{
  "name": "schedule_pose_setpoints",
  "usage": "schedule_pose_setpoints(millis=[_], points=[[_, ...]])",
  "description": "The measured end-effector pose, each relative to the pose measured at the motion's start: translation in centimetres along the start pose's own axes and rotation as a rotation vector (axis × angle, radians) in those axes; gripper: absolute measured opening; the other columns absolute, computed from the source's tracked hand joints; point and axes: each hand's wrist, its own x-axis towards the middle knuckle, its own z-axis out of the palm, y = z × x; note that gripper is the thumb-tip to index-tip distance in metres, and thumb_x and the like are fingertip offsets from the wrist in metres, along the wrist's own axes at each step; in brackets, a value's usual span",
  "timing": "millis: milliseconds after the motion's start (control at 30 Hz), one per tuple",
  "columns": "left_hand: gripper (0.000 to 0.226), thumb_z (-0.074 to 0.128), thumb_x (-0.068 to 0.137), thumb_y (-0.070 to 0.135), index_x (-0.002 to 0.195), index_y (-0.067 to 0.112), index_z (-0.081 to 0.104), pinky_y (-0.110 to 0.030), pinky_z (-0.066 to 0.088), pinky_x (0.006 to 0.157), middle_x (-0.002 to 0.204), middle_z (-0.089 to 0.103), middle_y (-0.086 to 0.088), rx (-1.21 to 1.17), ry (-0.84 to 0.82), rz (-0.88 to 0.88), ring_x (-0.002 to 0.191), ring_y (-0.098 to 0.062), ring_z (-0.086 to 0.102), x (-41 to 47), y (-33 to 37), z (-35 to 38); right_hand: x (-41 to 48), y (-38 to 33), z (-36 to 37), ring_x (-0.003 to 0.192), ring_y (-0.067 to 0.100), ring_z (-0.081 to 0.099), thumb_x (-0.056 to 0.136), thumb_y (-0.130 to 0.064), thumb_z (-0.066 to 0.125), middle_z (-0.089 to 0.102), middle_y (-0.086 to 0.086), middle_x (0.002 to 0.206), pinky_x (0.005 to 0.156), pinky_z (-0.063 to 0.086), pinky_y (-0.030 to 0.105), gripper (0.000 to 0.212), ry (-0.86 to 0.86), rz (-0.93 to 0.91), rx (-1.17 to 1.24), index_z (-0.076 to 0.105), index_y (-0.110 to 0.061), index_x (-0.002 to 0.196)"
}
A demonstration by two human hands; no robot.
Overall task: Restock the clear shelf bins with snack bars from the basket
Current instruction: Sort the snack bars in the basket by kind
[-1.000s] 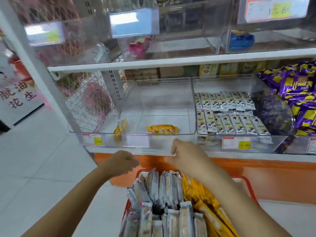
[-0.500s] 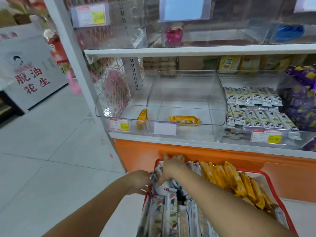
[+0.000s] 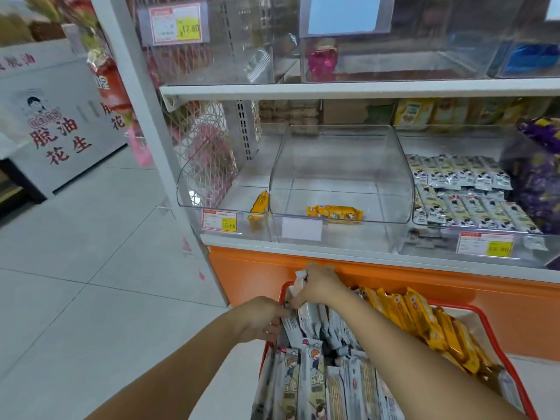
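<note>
Both hands have dropped from the shelf lip into the basket (image 3: 460, 306) since a second ago.

- Right hand (image 3: 318, 286): at the basket's far left corner, fingers curled round a grey bar (image 3: 300, 280); its pale top end sticks up past the knuckles.
- Left hand (image 3: 260, 322): just near of the right, fingers bent against the tops of the packed bars at the left rim. Cannot tell whether it holds one.

Stock in basket: grey bars (image 3: 312, 377) stand on end, tight together, filling the left and middle. Yellow bars (image 3: 424, 322) lean in a row along the right side.

Bins on the lower shelf:
- Middle bin (image 3: 339, 165): clear, with tall curved side walls, a low front wall and an open top. One loose yellow bar (image 3: 335, 214) lies flat near the front, with open floor behind it. Blank label (image 3: 301, 229) on the front.
- Left bin (image 3: 194, 183): an upright yellow bar (image 3: 259, 204) stands on edge against the wall next to the middle bin.
- Right bin (image 3: 439, 244): flat rows of grey packs (image 3: 463, 192), with purple packs (image 3: 539, 177) beyond at the far right.

Edges and room: the white shelf lip (image 3: 333, 248) runs above the orange base (image 3: 394, 283), just beyond the basket's far rim. The upper shelf (image 3: 333, 89) overhangs the bins, with an open gap above the bin tops. Tiled floor (image 3: 91, 268) lies open to the left.
</note>
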Motion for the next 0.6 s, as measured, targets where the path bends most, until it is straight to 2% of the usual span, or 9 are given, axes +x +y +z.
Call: schedule_pose_setpoints(millis=[100,167,233,300,400,433,500,533,600], points=[[0.014,0.057,0.093,0.017,0.104,0.009,0.055,-0.027,0.049,0.077,0.11,0.054,-0.011,0.039,0.057,-0.013,0.096,-0.023,0.055,-0.1,0.3,0.4,-0.7,0.9,-0.8,0.124,0.025,0.047,0.064,-0.034,0.087,0.047,0.006,0.137,0.1,0.045,0.037,0.096,0.075,-0.049,0.171,0.035,-0.012,0.141],[0.005,0.058,0.092,0.015,0.093,0.011,0.055,-0.029,0.049,0.076,0.101,0.057,-0.009,0.079,0.095,0.001,0.091,-0.021,0.054,-0.1,0.5,0.5,-1.5,1.7,-1.5,0.114,0.021,0.051,0.066,-0.025,0.087,0.051,0.003,0.129,0.095,0.047,0.034,0.085,0.115,-0.047,0.444,0.039,-0.013,0.135],[0.007,0.06,0.09,0.013,0.088,0.01,0.053,-0.033,0.049,0.079,0.1,0.059,-0.012,0.057,0.147,0.013,0.093,-0.024,0.056,0.2,0.6,0.4,-2.6,3.2,-1.8,0.107,0.022,0.055,0.064,-0.016,0.088,0.055,0.004,0.124,0.092,0.049,0.038,0.078,0.195,-0.032,0.808,0.044,-0.016,0.128],[0.02,0.06,0.09,0.012,0.106,0.002,0.056,-0.036,0.05,0.085,0.11,0.058,-0.018,0.038,0.176,0.007,0.106,-0.029,0.056,0.3,0.7,0.5,-3.6,5.0,-2.2,0.103,0.025,0.059,0.062,-0.012,0.088,0.06,0.009,0.119,0.087,0.051,0.041,0.072,0.279,0.017,1.118,0.047,-0.013,0.122],[0.029,0.055,0.092,0.011,0.119,0.002,0.058,-0.031,0.045,0.092,0.121,0.057,-0.011,0.27,0.355,0.09,0.114,-0.028,0.054,0.0,1.5,1.2,-6.2,7.4,-3.0,0.089,0.02,0.063,0.069,-0.007,0.082,0.067,0.012,0.105,0.075,0.048,0.029,0.052,0.294,0.033,1.43,0.056,-0.006,0.114],[0.028,0.053,0.092,0.011,0.118,0.004,0.061,-0.028,0.043,0.09,0.12,0.058,-0.01,0.349,0.45,0.158,0.111,-0.026,0.056,-0.4,2.1,1.4,-7.2,7.8,-3.3,0.088,0.018,0.064,0.071,-0.006,0.08,0.068,0.011,0.1,0.077,0.047,0.029,0.043,0.291,0.017,1.469,0.06,-0.007,0.109],[0.016,0.052,0.093,0.011,0.091,0.005,0.067,-0.027,0.047,0.075,0.093,0.065,-0.011,0.278,0.496,0.284,0.083,-0.024,0.062,-2.2,4.0,1.9,-9.3,8.3,-3.8,0.091,0.019,0.066,0.071,-0.008,0.079,0.07,0.009,0.096,0.085,0.048,0.03,0.037,0.277,-0.062,1.466,0.063,-0.012,0.104],[0.021,0.053,0.094,0.014,0.082,0.003,0.066,-0.027,0.051,0.066,0.08,0.068,-0.011,0.173,0.44,0.285,0.068,-0.022,0.064,-3.3,5.0,2.3,-10.4,8.4,-4.0,0.092,0.018,0.067,0.069,-0.011,0.081,0.072,0.007,0.097,0.086,0.048,0.029,0.043,0.282,-0.12,1.427,0.064,-0.016,0.108],[0.036,0.051,0.097,0.032,0.087,0.002,0.068,-0.024,0.053,0.057,0.075,0.072,-0.01,0.057,0.167,0.185,0.062,-0.018,0.068,-6.3,6.8,3.7,-12.2,8.2,-4.2,0.09,0.008,0.067,0.066,-0.019,0.084,0.071,-0.001,0.1,0.078,0.049,0.024,0.051,0.369,-0.217,1.294,0.063,-0.028,0.111]])
